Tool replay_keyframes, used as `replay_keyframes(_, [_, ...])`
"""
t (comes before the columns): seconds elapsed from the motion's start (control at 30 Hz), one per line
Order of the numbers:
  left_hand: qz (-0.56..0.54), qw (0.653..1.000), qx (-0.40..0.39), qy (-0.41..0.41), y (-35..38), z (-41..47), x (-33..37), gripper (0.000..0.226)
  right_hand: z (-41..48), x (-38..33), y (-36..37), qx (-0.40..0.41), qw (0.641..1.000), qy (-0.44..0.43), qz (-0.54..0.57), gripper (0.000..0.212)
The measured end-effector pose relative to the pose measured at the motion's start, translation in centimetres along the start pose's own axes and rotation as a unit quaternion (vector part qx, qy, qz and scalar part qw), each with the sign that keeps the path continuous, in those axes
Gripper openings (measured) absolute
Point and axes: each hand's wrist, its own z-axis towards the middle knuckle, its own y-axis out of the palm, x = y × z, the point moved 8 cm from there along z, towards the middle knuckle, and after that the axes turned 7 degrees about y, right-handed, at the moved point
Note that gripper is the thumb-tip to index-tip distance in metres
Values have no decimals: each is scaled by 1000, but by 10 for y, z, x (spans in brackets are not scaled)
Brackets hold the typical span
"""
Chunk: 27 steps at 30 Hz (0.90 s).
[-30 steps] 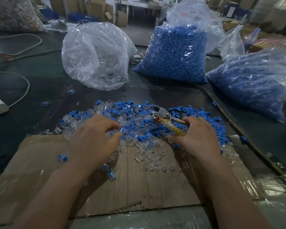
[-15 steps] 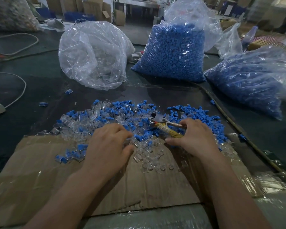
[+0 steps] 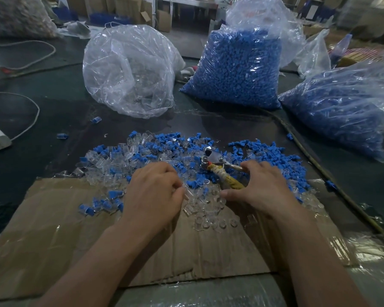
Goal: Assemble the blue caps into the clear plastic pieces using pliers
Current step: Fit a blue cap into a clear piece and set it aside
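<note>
Dim workshop; stacked cardboard boxes [image 3: 164, 21] and a metal-legged table [image 3: 186, 4] stand far behind.

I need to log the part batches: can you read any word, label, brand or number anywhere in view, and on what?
No text here can be read.
Faint red marks on the clear plastic above the bag of blue caps: too blurred to read.
Cardboard boxes at the back: no legible print.

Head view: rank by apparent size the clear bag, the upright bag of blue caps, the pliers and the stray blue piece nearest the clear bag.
1. clear bag and upright bag of blue caps: about alike, not ranked
2. pliers
3. stray blue piece
</note>
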Motion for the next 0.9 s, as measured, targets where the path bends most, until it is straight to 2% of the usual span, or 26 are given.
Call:
replay_keyframes(0.07, [-18,1000,-4,-3,-2,0,1,8,-3,-3,1,-14,1000,-3,7,106])
replay_keyframes(0.13, [-21,1000,-16,5,-2,0,3,6,-5,-6,-1,-8,1000,-11,11,104])
replay_keyframes(0.2, [-16,999,-31,6,-2,-2,3,6,-8,-13,-10,44,998,-36,31,88])
replay_keyframes(0.3, [-16,999,-35,2,-3,-4,4,7,-23,-41,-28,146,972,-151,104,54])
replay_keyframes(0.37, [-20,1000,-22,-7,-7,-3,3,7,-35,-67,-24,138,959,-226,104,40])
replay_keyframes(0.43, [-35,999,-4,-23,-12,-2,1,7,-41,-87,-9,109,955,-269,66,38])
replay_keyframes(0.63, [-112,985,85,-100,-32,-5,-8,19,-37,-98,13,100,961,-259,9,37])
replay_keyframes(0.77, [-133,977,103,-134,-36,-7,-11,20,-37,-98,13,110,964,-243,-2,27])
replay_keyframes(0.9, [-153,973,112,-133,-39,-8,-8,28,-35,-97,15,95,968,-231,-11,23])
